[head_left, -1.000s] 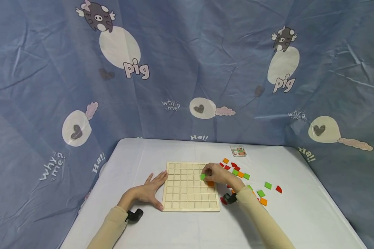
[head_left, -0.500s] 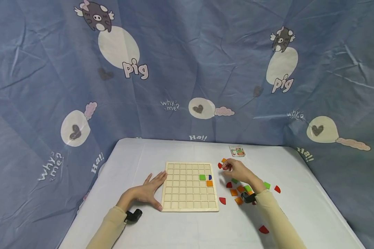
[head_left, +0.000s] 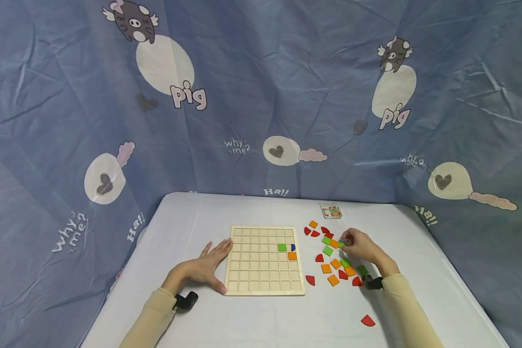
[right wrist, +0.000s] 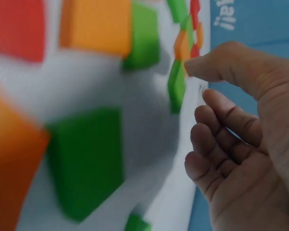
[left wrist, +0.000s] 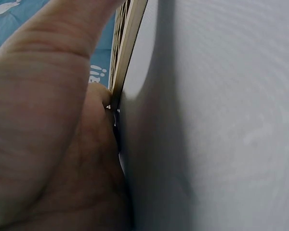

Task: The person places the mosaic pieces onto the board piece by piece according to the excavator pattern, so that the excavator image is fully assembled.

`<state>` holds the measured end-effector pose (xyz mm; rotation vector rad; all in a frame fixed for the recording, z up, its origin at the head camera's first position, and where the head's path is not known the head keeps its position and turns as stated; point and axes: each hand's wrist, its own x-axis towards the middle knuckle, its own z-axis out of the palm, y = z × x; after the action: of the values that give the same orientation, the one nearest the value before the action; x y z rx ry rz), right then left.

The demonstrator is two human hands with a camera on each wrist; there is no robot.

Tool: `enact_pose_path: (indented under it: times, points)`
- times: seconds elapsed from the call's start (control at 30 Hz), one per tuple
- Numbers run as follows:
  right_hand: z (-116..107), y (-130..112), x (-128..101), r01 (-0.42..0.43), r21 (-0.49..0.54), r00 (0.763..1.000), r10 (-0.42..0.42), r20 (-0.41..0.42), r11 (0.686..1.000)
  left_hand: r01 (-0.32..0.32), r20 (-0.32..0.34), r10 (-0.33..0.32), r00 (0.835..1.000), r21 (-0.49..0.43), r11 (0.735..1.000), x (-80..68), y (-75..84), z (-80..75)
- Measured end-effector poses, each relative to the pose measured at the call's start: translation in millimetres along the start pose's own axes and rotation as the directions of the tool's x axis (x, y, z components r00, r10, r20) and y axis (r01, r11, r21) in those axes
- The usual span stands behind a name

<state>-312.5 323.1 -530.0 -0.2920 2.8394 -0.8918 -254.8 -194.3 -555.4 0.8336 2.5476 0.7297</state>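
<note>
Board [head_left: 264, 261] holds three tiles; most cells empty. Left hand [head_left: 209, 266] rests flat against its left edge. Right hand [head_left: 360, 245], fingers curled, touches a green tile [head_left: 341, 244] right of it; grip unclear.

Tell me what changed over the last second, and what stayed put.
The right hand left the green tile in the wooden grid board and moved right, off the board, to the loose tiles. Its thumb and forefinger now touch a green tile there; a firm grip cannot be told. The left hand stayed flat against the board's left edge, and the board did not shift.
</note>
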Motion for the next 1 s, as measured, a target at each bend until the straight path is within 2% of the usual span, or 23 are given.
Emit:
enact_pose_path:
  times: [0.2, 0.3, 0.57, 0.77, 1.0]
  points:
    - [0.5, 11.2, -2.4, -0.093, 0.032, 0.995, 0.092, 0.029, 0.995, 0.000, -0.005, 0.000, 1.000, -0.003, 1.000, -1.1, 1.4, -1.0]
    - [2.8, 12.1, -2.2, -0.108, 0.046, 0.994, 0.106, 0.036, 0.993, -0.001, -0.003, 0.001, 1.000, 0.005, 1.000, -1.4, 1.6, -1.0]
    - [6.3, 14.3, 1.2, -0.055, 0.026, 0.998, 0.055, 0.017, 0.998, 0.003, 0.003, -0.003, 1.000, 0.003, 1.000, -0.7, 2.4, 0.2]
    - [4.1, 12.4, 1.3, -0.055, 0.014, 0.998, 0.055, -0.013, 0.998, -0.004, -0.001, 0.004, 1.000, 0.011, 1.000, 0.2, 2.3, -0.2]
    - [8.6, -10.7, 1.4, 0.005, 0.050, 1.000, -0.003, -0.023, 0.999, 0.002, 0.000, -0.002, 1.000, 0.014, 1.000, 0.7, 0.6, 0.2]
